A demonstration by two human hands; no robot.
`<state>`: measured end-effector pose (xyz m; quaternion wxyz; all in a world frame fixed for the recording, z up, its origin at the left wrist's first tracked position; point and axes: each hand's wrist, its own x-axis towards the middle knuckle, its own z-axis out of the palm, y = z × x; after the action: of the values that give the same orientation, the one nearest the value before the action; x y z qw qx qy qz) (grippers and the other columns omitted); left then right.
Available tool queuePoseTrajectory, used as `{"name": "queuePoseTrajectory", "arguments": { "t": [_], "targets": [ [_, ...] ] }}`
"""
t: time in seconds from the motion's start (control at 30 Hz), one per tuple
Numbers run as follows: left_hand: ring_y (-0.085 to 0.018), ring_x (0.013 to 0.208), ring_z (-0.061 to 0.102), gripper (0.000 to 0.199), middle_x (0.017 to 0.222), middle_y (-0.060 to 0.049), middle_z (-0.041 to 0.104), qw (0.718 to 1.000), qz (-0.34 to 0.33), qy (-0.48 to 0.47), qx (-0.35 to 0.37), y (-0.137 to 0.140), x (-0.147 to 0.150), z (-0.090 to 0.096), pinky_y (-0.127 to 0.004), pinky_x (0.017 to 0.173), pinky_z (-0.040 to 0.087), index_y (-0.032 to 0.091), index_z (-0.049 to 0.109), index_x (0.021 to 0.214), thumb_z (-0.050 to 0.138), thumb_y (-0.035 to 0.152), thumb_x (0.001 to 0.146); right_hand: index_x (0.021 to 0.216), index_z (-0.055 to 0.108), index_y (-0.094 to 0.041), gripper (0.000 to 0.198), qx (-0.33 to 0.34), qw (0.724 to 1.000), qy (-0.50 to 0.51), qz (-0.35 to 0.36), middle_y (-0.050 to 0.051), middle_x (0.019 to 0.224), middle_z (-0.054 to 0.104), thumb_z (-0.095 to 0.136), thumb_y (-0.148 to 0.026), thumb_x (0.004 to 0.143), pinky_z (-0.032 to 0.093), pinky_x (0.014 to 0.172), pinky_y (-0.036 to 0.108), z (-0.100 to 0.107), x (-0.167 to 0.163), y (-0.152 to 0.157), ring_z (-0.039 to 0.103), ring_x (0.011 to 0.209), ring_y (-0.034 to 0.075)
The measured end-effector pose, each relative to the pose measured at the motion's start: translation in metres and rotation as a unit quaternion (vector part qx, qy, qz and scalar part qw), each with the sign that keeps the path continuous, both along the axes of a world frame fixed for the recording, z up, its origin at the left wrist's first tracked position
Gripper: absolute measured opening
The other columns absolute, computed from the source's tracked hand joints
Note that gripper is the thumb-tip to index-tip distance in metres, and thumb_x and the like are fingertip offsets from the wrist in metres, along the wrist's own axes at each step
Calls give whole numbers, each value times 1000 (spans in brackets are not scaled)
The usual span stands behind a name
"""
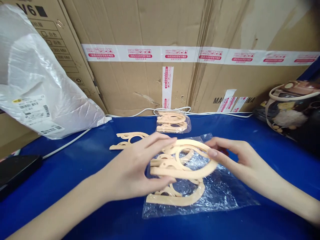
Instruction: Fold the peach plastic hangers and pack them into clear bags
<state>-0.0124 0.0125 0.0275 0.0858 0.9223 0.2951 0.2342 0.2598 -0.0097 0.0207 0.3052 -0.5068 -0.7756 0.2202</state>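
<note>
A beige folded plastic clothes hanger [197, 173] with a curved loop end is held above the blue surface. Around its left end are the fingers and thumb of my left hand [135, 166]. The thumb and fingers of my right hand [235, 156] pinch its rounded right end. Beneath it, more beige hangers [180, 200] lie on or in a clear plastic bag [225, 193]; which of the two I cannot tell. Behind my left hand lies another beige hanger [120, 146], partly covered by the hand. Farther back sits a clear-wrapped pack of hangers [172, 123].
Cardboard boxes [130, 83] stand along the back edge of the blue tabletop [100, 220], with a white cable [140, 113] in front. At left are a white plastic parcel [50, 83] and a black device [20, 173]. A dark bag [297, 116] stands at right.
</note>
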Motion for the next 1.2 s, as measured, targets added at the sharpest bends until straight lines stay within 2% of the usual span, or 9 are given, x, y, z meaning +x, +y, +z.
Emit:
{"name": "queuePoseTrajectory", "arguments": {
  "t": [0.1,0.17,0.23,0.4,0.5,0.67,0.83,0.9,1.2],
  "targets": [
    [-24,120,51,63,134,-9,50,999,-15,-6,41,-9,7,-5,-36,99,45,24,34,140,62,33,84,67,55,-19,36,-154,982,87,64,-3,61,48,55,-49,87,30,48,24,1,-2,1,41,54,10],
    [-26,121,50,66,135,-9,49,999,-12,5,53,-9,7,-6,-39,101,44,25,31,142,61,36,85,69,57,-18,36,-207,964,148,83,-5,58,43,58,-51,85,25,45,22,2,-3,3,35,50,8],
    [-27,123,48,71,138,-10,46,999,-9,16,50,-7,6,-7,-42,102,42,25,27,143,62,42,84,71,59,-18,36,-227,953,185,83,-5,57,44,60,-51,83,24,43,21,2,-4,5,33,48,7],
    [-29,126,44,76,142,-12,42,998,-17,14,50,-3,5,-7,-43,105,40,22,25,143,61,51,84,85,67,-17,34,-257,939,215,75,2,70,62,62,-51,82,36,47,21,-1,-5,5,50,56,10],
    [-28,125,45,71,140,-11,43,999,-11,7,41,-3,5,-7,-41,103,40,23,28,142,61,50,85,90,69,-18,34,-258,938,217,77,3,73,66,61,-50,83,37,47,21,-3,-6,6,53,57,11],
    [-26,119,50,66,134,-10,49,999,6,23,25,-1,3,-7,-39,96,45,26,30,141,61,47,86,91,69,-18,32,-236,945,204,96,2,74,66,61,-48,84,40,49,22,-4,-7,6,55,60,12],
    [-26,115,53,65,127,-11,56,991,-6,27,129,1,0,-9,-39,97,43,21,36,139,63,44,85,84,67,-17,31,-226,949,194,101,3,77,65,61,-47,84,44,56,23,-2,-7,4,56,66,13],
    [-27,115,53,67,126,-12,56,989,-9,36,145,2,0,-9,-38,96,43,19,36,138,63,47,84,83,66,-17,30,-231,949,193,98,3,76,64,61,-47,84,43,56,23,-1,-7,3,56,67,14],
    [-30,126,42,79,139,-13,44,996,-24,46,76,-2,3,-9,-45,104,35,19,23,142,60,57,83,75,63,-16,29,-232,947,195,103,-1,68,55,63,-44,83,35,51,21,-3,-5,4,46,59,10]
  ]
}}
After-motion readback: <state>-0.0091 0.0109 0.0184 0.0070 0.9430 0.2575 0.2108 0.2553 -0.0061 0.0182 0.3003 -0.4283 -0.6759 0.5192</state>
